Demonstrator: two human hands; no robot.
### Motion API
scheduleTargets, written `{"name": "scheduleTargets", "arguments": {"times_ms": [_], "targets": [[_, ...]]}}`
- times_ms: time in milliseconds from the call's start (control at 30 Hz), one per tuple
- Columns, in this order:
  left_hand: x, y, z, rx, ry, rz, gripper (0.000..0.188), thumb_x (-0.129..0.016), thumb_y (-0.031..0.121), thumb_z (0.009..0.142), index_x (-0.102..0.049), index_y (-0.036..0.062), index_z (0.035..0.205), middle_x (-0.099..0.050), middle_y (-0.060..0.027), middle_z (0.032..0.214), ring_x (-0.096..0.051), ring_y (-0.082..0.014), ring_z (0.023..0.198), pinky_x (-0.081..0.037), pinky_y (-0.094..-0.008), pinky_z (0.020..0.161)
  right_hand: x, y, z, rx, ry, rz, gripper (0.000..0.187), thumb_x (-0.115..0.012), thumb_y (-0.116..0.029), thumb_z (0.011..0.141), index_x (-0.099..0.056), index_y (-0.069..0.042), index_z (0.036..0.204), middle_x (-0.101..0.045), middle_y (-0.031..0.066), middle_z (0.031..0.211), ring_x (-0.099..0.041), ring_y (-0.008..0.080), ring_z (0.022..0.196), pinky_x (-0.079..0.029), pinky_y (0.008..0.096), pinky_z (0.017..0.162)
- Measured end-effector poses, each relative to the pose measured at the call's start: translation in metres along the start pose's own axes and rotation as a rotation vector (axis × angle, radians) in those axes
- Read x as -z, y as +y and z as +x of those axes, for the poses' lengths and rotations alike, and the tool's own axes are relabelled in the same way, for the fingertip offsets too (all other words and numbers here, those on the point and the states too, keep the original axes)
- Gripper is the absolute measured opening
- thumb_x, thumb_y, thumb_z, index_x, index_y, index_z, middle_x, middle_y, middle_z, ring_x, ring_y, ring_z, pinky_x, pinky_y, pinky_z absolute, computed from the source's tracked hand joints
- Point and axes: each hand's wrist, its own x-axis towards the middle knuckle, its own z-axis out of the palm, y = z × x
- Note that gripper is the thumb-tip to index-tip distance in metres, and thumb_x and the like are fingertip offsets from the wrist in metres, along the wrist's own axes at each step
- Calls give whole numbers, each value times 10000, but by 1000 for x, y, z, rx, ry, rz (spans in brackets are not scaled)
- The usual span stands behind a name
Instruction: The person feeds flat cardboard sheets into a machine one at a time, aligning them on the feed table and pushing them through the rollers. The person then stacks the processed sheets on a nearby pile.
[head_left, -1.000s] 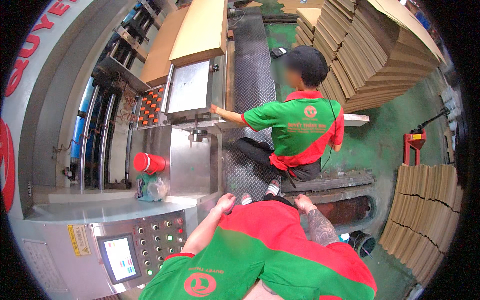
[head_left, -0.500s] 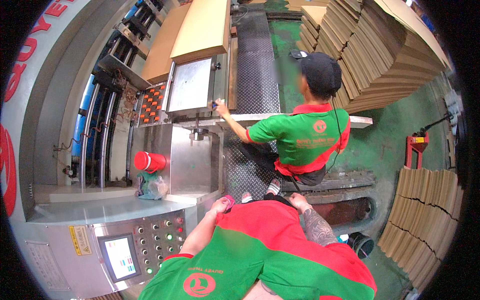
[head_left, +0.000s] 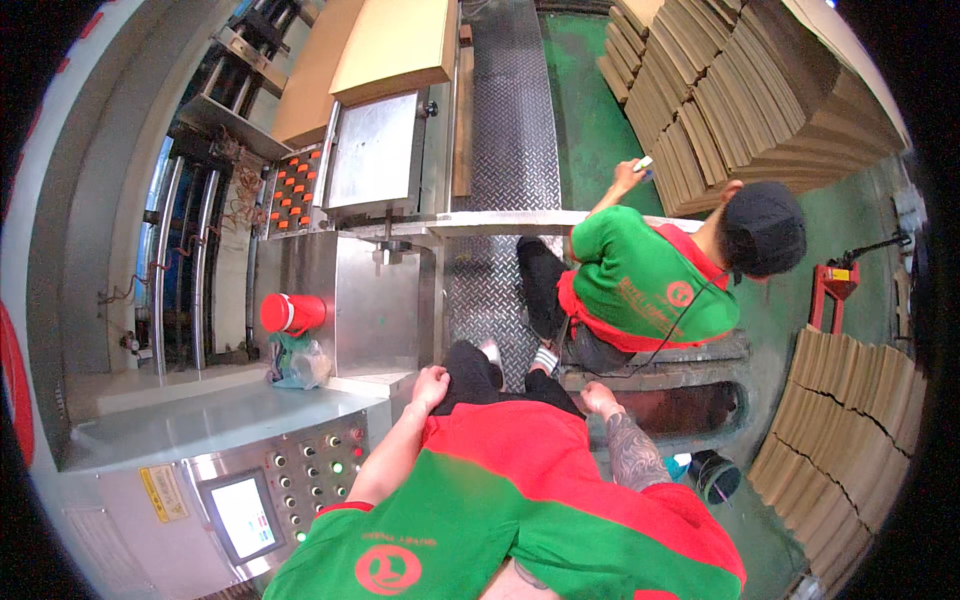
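Note:
My left hand point(head_left: 431, 386) rests loosely curled beside my raised knee point(head_left: 468, 368) in dark trousers, close to the corner of a steel machine housing point(head_left: 385, 310). Nothing shows in its fingers. My right hand point(head_left: 601, 398), also curled and seemingly holding nothing, is by my other thigh, in front of a dark slotted metal base point(head_left: 690, 408). Left of my body is a control panel point(head_left: 310, 480) with knobs, lit buttons and a screen point(head_left: 241, 517); neither hand touches it.
A co-worker point(head_left: 650, 285) in a green and red shirt sits ahead, holding a small white object point(head_left: 643, 163) toward tall cardboard stacks point(head_left: 740, 100). A red lidded jug point(head_left: 292, 313) lies on the machine. Cardboard sheets point(head_left: 395, 45) lie on its feed table. A red pallet jack point(head_left: 832, 285) stands right.
The co-worker has leaned right, moving a hand from the machine's edge toward the cardboard stacks. My left knee has come up beside my left hand, which has shifted slightly left and up.

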Motion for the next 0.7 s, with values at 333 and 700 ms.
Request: {"name": "scheduleTargets", "arguments": {"times_ms": [333, 700], "targets": [[91, 47, 137, -124, 172, -134, 416, -647, 258, 972, -648, 24, 1316, -615, -234, 1299, -619, -405, 1222, -497, -467, 1077, -6, -62, -13, -75, 103, 151, 470, -574, -401, 980, -719, -22, 1219, -700, 228, 1307, -633, 433, 1255, -514, 482, 1063], [275, 155, 357, -375, 295, 64, 710, -678, 370, 950, -478, 8, 1527, -432, -247, 1591, -423, -406, 1471, -396, -496, 1205, 102, -157, 19, -233, 363, 496, 453, -635, -360, 978, -701, -17, 1268, -740, 204, 1252, -682, 353, 1218, -527, 419, 1042]]}}
